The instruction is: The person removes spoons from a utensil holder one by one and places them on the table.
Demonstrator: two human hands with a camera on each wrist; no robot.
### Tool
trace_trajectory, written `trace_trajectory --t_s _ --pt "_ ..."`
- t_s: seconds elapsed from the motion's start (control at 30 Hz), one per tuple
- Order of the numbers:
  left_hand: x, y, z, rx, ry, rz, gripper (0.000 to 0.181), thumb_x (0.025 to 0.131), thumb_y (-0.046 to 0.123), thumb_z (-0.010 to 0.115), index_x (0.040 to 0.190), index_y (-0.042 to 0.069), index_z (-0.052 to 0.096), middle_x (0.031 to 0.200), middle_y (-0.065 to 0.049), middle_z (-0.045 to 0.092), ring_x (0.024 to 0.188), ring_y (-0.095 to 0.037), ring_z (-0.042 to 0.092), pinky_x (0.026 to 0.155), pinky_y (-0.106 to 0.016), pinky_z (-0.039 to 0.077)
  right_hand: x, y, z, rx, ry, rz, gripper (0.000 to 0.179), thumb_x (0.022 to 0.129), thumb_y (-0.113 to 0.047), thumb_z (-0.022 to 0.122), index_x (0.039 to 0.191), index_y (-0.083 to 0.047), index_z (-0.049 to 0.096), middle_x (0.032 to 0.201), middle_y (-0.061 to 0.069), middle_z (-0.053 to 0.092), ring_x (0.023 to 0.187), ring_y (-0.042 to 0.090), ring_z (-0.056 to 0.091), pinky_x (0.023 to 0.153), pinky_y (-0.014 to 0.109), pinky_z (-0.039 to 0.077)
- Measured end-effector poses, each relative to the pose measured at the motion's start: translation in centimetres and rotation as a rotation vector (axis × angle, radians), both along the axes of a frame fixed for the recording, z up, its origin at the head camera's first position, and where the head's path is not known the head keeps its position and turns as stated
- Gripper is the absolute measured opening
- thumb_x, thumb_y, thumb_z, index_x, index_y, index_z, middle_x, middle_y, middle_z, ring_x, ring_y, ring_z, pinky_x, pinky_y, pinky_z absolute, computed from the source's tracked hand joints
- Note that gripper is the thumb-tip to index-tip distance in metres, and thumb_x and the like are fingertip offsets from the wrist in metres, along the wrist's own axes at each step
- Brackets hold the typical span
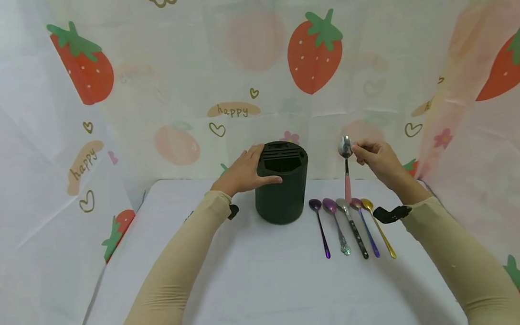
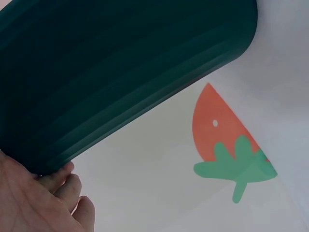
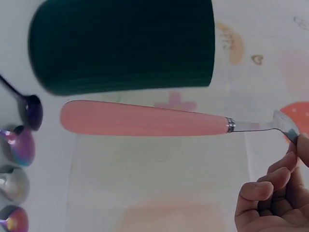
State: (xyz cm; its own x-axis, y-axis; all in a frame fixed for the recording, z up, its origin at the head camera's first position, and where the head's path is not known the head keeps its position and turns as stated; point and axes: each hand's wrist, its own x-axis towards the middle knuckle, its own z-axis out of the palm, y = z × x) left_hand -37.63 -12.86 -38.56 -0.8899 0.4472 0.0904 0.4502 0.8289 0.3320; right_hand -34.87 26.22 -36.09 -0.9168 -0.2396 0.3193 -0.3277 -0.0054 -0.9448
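Note:
A dark green utensil holder [image 1: 282, 200] stands upright on the white table, its slotted top facing me. My left hand [image 1: 245, 174] grips its upper left side, the thumb across the front below the rim. In the left wrist view the holder's wall [image 2: 130, 72] fills the upper part, with the left hand [image 2: 43, 198] at its top end. To the right of the holder my right hand [image 1: 379, 160] pinches a spoon [image 1: 348, 185] by its silver bowl, so the pink handle [image 3: 145, 118] hangs downward. The right wrist view shows the fingertips of the right hand [image 3: 277, 198] at the bowl.
Several spoons lie in a row right of the holder: a dark purple spoon [image 1: 320, 227], a purple-pink spoon [image 1: 337, 222], one with a black patterned handle [image 1: 357, 235], a blue-purple spoon [image 1: 369, 230] and a gold spoon [image 1: 383, 232]. A strawberry-print cloth [image 1: 248, 77] hangs behind the table.

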Motion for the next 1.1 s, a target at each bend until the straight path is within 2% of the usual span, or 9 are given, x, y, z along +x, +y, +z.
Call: trace_trajectory --t_s 0.2,0.3,0.47,0.6,0.73,0.87,1.0,1.1 --pt "0.1 0.0 0.0 -0.005 -0.005 -0.001 0.128 0.088 0.084 0.065 0.174 0.009 0.005 0.180 -0.011 0.013 0.167 -0.028 0.012 0.137 -0.040 0.003 0.1 2.1 -1.4 0.058 -0.090 -0.015 0.017 0.110 -0.006 0.061 0.097 0.001 0.068 0.076 -0.002 0.054 0.072 0.014 0.047 0.064 0.023 0.045" --pt "0.1 0.0 0.1 -0.003 -0.005 -0.002 0.128 0.089 0.083 0.066 0.174 0.009 0.005 0.180 -0.012 0.013 0.167 -0.028 0.013 0.137 -0.040 0.003 0.0 3.2 -2.1 0.113 -0.139 -0.025 0.020 0.111 -0.009 0.060 0.092 -0.005 0.069 0.075 -0.003 0.052 0.071 0.013 0.047 0.064 0.023 0.044" --pt "0.2 0.0 0.1 0.006 0.000 -0.007 0.128 0.089 0.082 0.066 0.174 0.008 0.006 0.180 -0.013 0.014 0.166 -0.030 0.014 0.137 -0.041 0.004 -0.3 4.9 -3.0 0.231 -0.200 -0.050 0.023 0.111 -0.012 0.060 0.091 -0.009 0.069 0.074 -0.004 0.051 0.071 0.012 0.048 0.065 0.024 0.044" --pt "0.1 -0.1 0.0 0.002 -0.003 0.001 0.128 0.089 0.083 0.065 0.174 0.009 0.005 0.180 -0.012 0.013 0.167 -0.028 0.013 0.137 -0.041 0.004 -0.6 6.0 -3.7 0.362 -0.281 -0.062 0.023 0.112 -0.018 0.059 0.094 -0.006 0.068 0.079 -0.003 0.053 0.074 0.013 0.048 0.070 0.025 0.045" --pt "0.0 -0.1 -0.2 0.000 -0.005 -0.002 0.129 0.088 0.085 0.064 0.174 0.009 0.004 0.180 -0.012 0.012 0.167 -0.027 0.011 0.137 -0.041 0.004 -1.0 7.4 -5.2 0.474 -0.331 -0.048 0.025 0.113 -0.018 0.056 0.101 0.001 0.067 0.083 0.001 0.052 0.077 0.015 0.049 0.073 0.026 0.045" --pt "-0.1 -0.1 -0.3 -0.003 -0.001 -0.009 0.130 0.088 0.086 0.063 0.174 0.009 0.004 0.180 -0.012 0.012 0.167 -0.028 0.011 0.137 -0.041 0.004 -1.6 8.8 -6.8 0.466 -0.341 -0.013 0.024 0.113 -0.010 0.052 0.103 0.007 0.065 0.083 0.003 0.050 0.076 0.015 0.048 0.070 0.026 0.046" --pt "-0.1 -0.1 -0.3 -0.004 0.012 -0.001 0.128 0.089 0.084 0.064 0.174 0.009 0.004 0.180 -0.012 0.012 0.167 -0.027 0.012 0.137 -0.041 0.005 -2.0 9.9 -7.8 0.441 -0.373 0.020 0.028 0.113 -0.009 0.052 0.087 -0.002 0.060 0.079 0.003 0.046 0.073 0.014 0.045 0.066 0.025 0.044" --pt "0.0 -0.1 -0.2 -0.002 0.013 -0.001 0.128 0.089 0.084 0.065 0.174 0.009 0.004 0.180 -0.012 0.013 0.167 -0.027 0.012 0.137 -0.041 0.004 -2.1 10.6 -8.5 0.445 -0.411 0.020 0.032 0.112 -0.008 0.053 0.080 -0.005 0.056 0.076 0.003 0.045 0.071 0.014 0.045 0.065 0.024 0.045"
